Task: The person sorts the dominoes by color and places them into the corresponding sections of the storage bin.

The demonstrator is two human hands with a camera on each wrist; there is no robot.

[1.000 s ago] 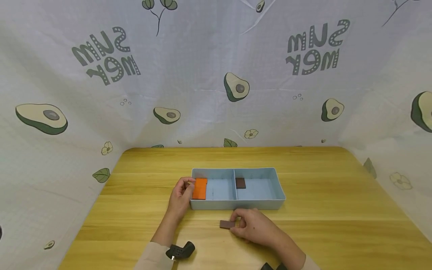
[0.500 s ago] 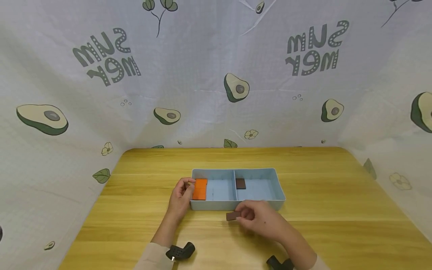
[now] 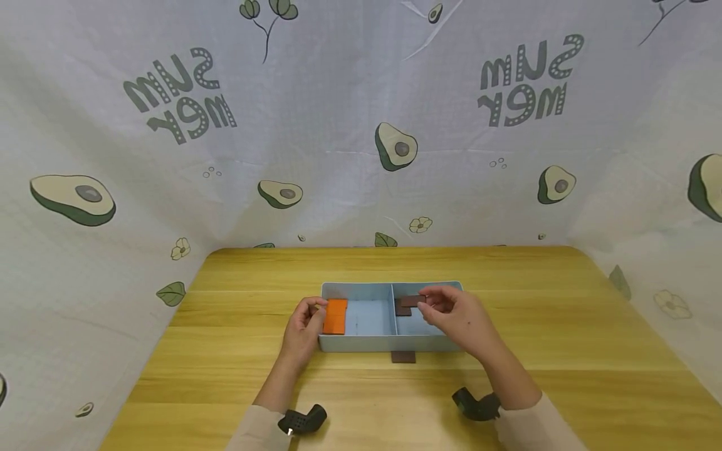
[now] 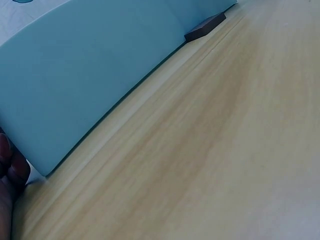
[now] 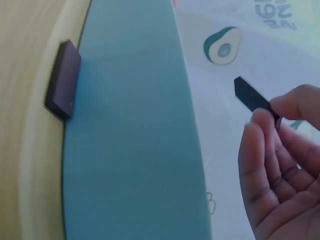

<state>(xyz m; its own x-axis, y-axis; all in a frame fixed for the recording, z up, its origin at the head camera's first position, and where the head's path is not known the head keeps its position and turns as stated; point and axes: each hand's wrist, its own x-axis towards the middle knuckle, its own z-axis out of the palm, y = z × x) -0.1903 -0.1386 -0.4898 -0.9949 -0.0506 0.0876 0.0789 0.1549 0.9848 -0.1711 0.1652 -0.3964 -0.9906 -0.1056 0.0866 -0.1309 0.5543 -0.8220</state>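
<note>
A light blue two-compartment box (image 3: 361,343) stands on the table. My left hand (image 3: 303,329) holds its left wall, thumb and fingertips at the rim. Right beside those fingertips, orange rectangular pieces (image 3: 335,317) lie in the left compartment. Between thumb and fingers, my right hand (image 3: 459,313) pinches a flat dark brown rectangular block (image 3: 413,301) over the right compartment; the right wrist view shows this brown block (image 5: 250,95) above the wall's edge. Below it, another brown piece (image 3: 403,311) lies against the divider. A further brown block (image 3: 403,357) sits on the table along the box's front wall.
The wooden table (image 3: 225,363) reaches back to a white cloth (image 3: 338,94) printed with avocados, which hangs behind and at both sides. Black wrist devices (image 3: 303,419) are strapped on both forearms.
My right hand has lifted the brown block from the table in front and carried it up over the right compartment, uncovering the block at the front wall. My left hand stays in place.
</note>
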